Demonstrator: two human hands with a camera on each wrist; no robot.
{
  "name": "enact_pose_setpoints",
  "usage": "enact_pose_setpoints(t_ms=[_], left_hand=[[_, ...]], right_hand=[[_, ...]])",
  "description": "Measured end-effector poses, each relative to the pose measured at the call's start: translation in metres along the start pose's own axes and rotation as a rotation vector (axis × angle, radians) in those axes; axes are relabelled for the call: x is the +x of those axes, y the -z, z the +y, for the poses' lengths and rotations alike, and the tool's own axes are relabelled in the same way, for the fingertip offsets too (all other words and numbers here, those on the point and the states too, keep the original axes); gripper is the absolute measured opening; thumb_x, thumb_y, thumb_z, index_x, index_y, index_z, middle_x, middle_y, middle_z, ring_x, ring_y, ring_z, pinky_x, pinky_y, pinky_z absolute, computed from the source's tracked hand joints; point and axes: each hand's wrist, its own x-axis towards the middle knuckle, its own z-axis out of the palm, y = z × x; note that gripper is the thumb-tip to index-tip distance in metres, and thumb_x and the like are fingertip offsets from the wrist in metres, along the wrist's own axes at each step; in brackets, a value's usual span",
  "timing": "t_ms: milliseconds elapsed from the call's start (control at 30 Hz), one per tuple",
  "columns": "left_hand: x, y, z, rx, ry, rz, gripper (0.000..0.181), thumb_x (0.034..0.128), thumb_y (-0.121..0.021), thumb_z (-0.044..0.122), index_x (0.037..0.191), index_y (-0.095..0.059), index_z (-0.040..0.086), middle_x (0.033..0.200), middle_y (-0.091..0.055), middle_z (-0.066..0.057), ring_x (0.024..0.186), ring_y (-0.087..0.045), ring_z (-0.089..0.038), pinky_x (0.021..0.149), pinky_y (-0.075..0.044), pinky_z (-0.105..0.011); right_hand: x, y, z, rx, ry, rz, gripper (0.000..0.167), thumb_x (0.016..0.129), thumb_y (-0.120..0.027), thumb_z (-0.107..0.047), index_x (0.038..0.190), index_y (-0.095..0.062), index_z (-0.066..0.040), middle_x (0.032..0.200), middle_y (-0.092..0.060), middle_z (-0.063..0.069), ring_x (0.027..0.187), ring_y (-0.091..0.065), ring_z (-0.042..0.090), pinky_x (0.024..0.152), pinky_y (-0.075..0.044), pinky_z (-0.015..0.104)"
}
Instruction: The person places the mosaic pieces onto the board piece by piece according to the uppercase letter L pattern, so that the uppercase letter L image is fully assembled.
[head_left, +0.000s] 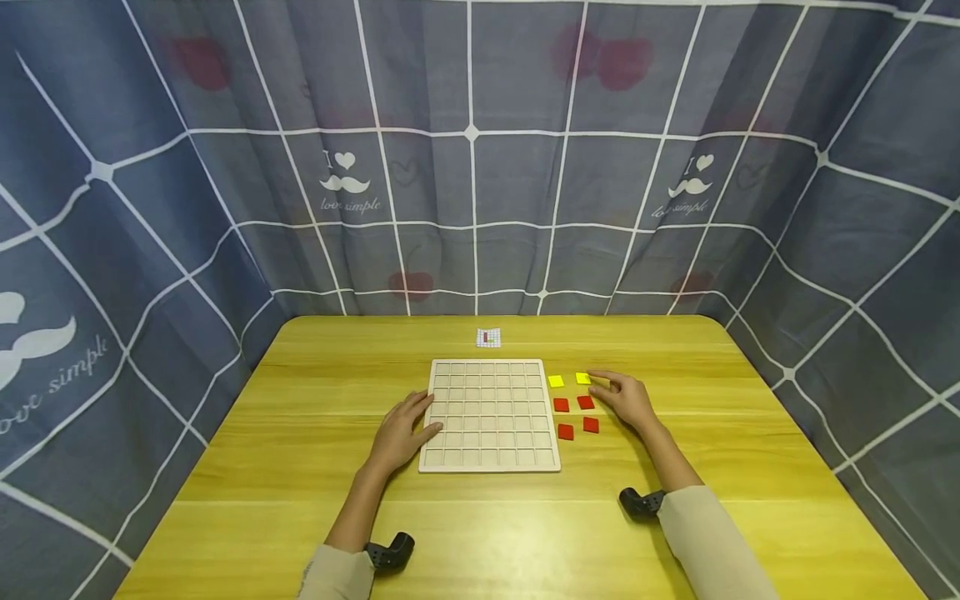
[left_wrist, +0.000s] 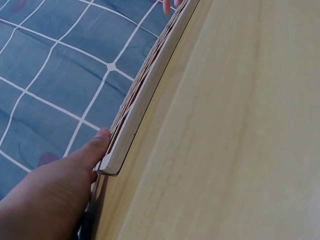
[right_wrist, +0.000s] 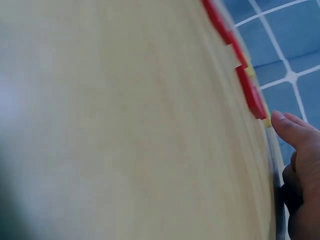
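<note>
A pale wooden board (head_left: 491,417) with a grid of square recesses lies on the table. My left hand (head_left: 401,433) rests on its left edge, thumb on the rim; the left wrist view shows the thumb of that hand (left_wrist: 55,195) at the board's corner (left_wrist: 114,161). My right hand (head_left: 626,400) reaches to a yellow tile (head_left: 582,378), fingertips at its right side. Another yellow tile (head_left: 556,382) lies to its left. Several red tiles (head_left: 586,402) lie below them, beside the board. In the right wrist view my hand (right_wrist: 305,160) is near a red tile (right_wrist: 251,93) and a sliver of yellow.
A small card (head_left: 488,337) with a printed grid and coloured marks lies behind the board. The wooden table (head_left: 315,467) extends around everything, and a blue-grey checked curtain (head_left: 517,183) hangs behind and at both sides.
</note>
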Motion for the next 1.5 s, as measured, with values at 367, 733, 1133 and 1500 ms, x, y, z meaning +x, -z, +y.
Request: enact_pose_setpoints(t_ms=[367,733,1133,1500], left_hand=[[0.000,0.002,-0.001,0.006,-0.003,0.023,0.058,0.0882,-0.060,0.040,0.137,-0.046,0.012,0.143,-0.038,-0.011,0.133,-0.028,-0.033,0.106,-0.022,-0.055],[-0.001,0.003,-0.002,-0.003,-0.007,0.037,0.058,0.0881,-0.060,0.040,0.137,-0.047,0.012,0.143,-0.039,-0.011,0.133,-0.029,-0.033,0.105,-0.023,-0.057],[-0.002,0.002,0.000,0.003,-0.028,0.022,0.065,0.0863,-0.061,0.045,0.139,-0.044,0.010,0.146,-0.034,-0.012,0.133,-0.029,-0.034,0.107,-0.021,-0.054],[-0.001,0.000,0.002,0.007,-0.008,-0.001,0.074,0.0834,-0.062,0.049,0.142,-0.038,0.010,0.146,-0.033,-0.009,0.136,-0.024,-0.027,0.110,-0.016,-0.048]], right_hand=[[-0.034,0.007,-0.003,0.183,0.004,-0.084,0.033,0.080,-0.072,-0.030,0.108,-0.070,-0.014,0.051,-0.036,-0.001,0.045,-0.026,0.008,0.044,-0.028,0.026],[-0.060,0.001,-0.009,0.114,0.013,-0.091,0.035,0.075,-0.075,-0.040,0.105,-0.071,-0.023,0.048,-0.034,-0.005,0.043,-0.026,0.006,0.042,-0.025,0.023],[-0.060,-0.003,-0.022,0.189,-0.012,-0.076,0.031,0.077,-0.074,-0.036,0.104,-0.071,-0.020,0.047,-0.033,-0.004,0.042,-0.024,0.006,0.041,-0.026,0.023],[-0.025,-0.044,-0.078,0.208,0.110,-0.107,0.027,0.078,-0.074,-0.031,0.102,-0.071,-0.020,0.049,-0.030,-0.007,0.043,-0.023,0.004,0.038,-0.018,0.019]])
